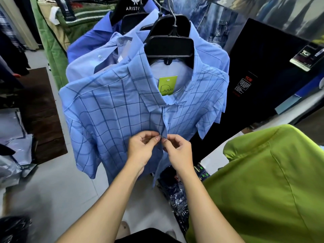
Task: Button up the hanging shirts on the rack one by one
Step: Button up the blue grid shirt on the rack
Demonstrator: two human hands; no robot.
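The blue checked shirt (122,109) hangs at the front of the rack on a black hanger (171,48), its placket pinched mid-chest by the left hand (142,149) and right hand (178,149), fingertips meeting. Best to keep both edges level and taut; plain blue shirts (91,55) wait behind.
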